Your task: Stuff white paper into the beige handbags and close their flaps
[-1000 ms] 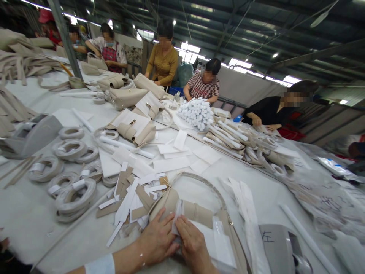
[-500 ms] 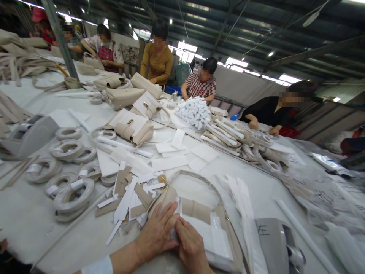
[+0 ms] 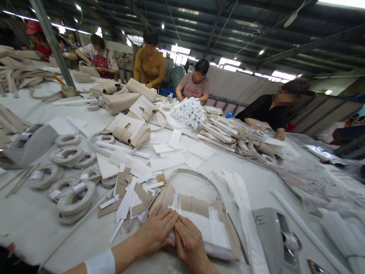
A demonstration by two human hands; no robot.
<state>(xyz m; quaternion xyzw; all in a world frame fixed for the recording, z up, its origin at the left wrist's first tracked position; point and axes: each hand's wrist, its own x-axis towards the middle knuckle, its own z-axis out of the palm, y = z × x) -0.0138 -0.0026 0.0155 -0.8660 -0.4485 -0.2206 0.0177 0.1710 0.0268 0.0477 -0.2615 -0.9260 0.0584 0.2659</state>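
Note:
A beige handbag [image 3: 193, 204] lies before me, its strap [image 3: 212, 182] arched up behind it. White paper [image 3: 209, 230] covers much of its front, and strips of clear film shine across the flap. My left hand [image 3: 158, 228] rests on the bag's left front with fingers stretched out over it. Against its fingertips sits my right hand [image 3: 190, 238], fingers bent and pressed together low on the bag's front. Whatever the right fingertips pinch is hidden. A white band [image 3: 100, 262] circles my left wrist.
Left of the bag lie scattered beige and white strips [image 3: 135, 199] and rolled straps [image 3: 76, 198]. A grey tape dispenser [image 3: 273, 236] stands at right, another [image 3: 37, 142] at far left. Further back are more handbags [image 3: 129, 131] and a heap of white rolls [image 3: 188, 113]. Several people work across the table.
My right hand has moved slightly up towards the left fingertips, and the left hand has slid a little left and down. The view has shifted slightly. The bag stays in place.

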